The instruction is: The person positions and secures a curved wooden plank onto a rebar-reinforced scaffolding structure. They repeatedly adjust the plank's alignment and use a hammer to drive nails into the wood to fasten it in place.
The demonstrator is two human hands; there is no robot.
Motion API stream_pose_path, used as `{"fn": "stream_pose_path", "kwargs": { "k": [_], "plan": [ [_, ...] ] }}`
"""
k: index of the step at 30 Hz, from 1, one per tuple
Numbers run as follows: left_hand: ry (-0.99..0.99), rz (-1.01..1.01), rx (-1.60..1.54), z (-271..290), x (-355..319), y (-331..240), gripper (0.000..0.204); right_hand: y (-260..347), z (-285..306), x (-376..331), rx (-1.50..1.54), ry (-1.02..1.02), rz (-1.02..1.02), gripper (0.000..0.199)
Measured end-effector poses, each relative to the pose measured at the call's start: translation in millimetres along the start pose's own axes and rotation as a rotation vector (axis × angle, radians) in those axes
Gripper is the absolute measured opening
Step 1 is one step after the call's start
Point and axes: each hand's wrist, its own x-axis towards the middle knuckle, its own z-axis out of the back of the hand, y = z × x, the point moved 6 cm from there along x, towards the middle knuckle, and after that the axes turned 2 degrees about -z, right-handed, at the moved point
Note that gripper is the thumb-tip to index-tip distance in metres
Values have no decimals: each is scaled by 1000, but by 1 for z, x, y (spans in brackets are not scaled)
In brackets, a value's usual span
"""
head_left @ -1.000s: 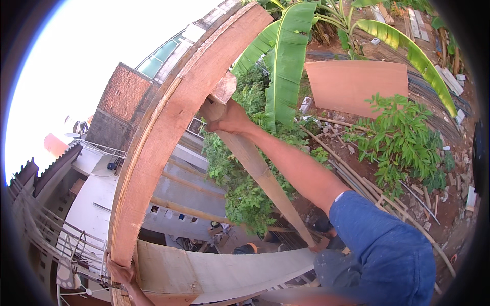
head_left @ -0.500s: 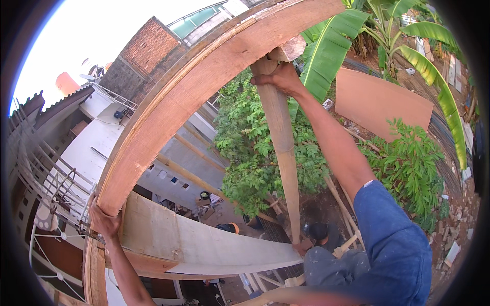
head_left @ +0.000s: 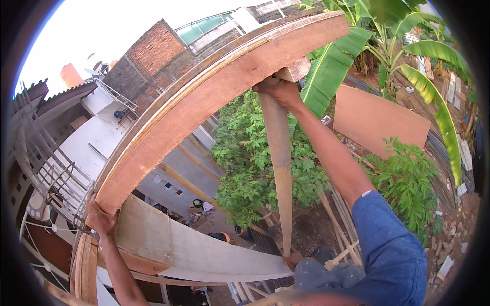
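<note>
A long wooden beam (head_left: 204, 115) arches across the view from lower left to upper right. My left hand (head_left: 101, 217) is closed round its lower left end, above an upright timber (head_left: 84, 270). Under its far part, my right hand (head_left: 280, 93) grips the top of a bamboo pole (head_left: 279, 163). That pole drops steeply toward the ground. Right beside my right hand, a short wood block (head_left: 296, 70) sits against the beam's underside. At the pole's foot is what looks like another person's hand (head_left: 291, 261), partly hidden by my knee (head_left: 316, 273).
A pale curved panel (head_left: 199, 245) runs below the beam. Leafy branches (head_left: 245, 153) grow behind the pole, and banana leaves (head_left: 332, 66) hang at right. A brown sheet (head_left: 380, 120) lies on the ground. Thin metal bars (head_left: 56, 168) stand at far left. The ground is far below.
My right hand has slid up the pole, closer to the beam. The pole's foot sits farther left in view and the pole looks steeper. My left hand keeps its hold on the beam.
</note>
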Motion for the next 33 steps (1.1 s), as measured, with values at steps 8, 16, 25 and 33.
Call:
{"fn": "stream_pose_path", "kwargs": {
  "k": [8,16,25,33],
  "plan": [
    [46,8,3,-3,-3,13,68,-6,19,11,-201,111,-47,56],
    [6,12,67,-3,1,5,74,-36,37,42,-156,69,104,62],
    [-21,-31,100,4,4,-4,78,-79,86,54,-375,88,15,48],
    [-22,33,54,-1,-3,1,84,-103,106,48,-493,71,-112,45]
  ]
}}
